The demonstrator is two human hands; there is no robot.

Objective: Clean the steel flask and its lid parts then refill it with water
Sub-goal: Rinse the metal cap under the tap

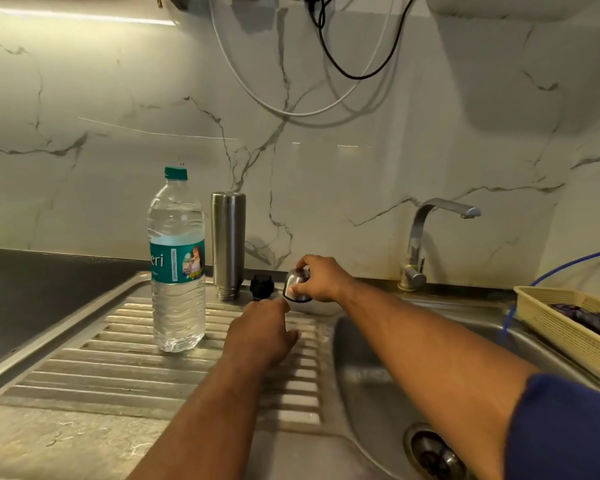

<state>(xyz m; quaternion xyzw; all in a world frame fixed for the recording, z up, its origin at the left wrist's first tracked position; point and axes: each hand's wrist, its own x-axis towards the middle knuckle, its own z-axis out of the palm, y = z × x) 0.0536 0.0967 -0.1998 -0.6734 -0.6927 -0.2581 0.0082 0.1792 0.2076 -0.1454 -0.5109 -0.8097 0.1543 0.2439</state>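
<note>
Three parts of the flask stand apart on the drainboard [118, 358]. The flask [228, 244] itself is upside down, neck on the steel, close to the marble wall. Just right of it sits the black stopper [261, 287]. Right of that is the steel cap [293, 283], tilted, and your right hand [321, 278] grips it with the fingers [303, 263] curled over its top and the thumb at its lower rim. Whether the cap touches the drainboard I cannot tell.

Your left hand [260, 332] hovers in front of the flask and a little to its right. Its fingers are loosely bent and hold nothing.

Just left of the flask stands a clear water bottle [177, 265] with a teal top, nearly full. Beyond the bottle lies the dark desk [42, 292].

Well right of the flask, past your right hand, the tap [426, 233] rises at the wall, with the basin [371, 393] in front of it. Farthest right is a cream basket [565, 327] with something dark inside.
</note>
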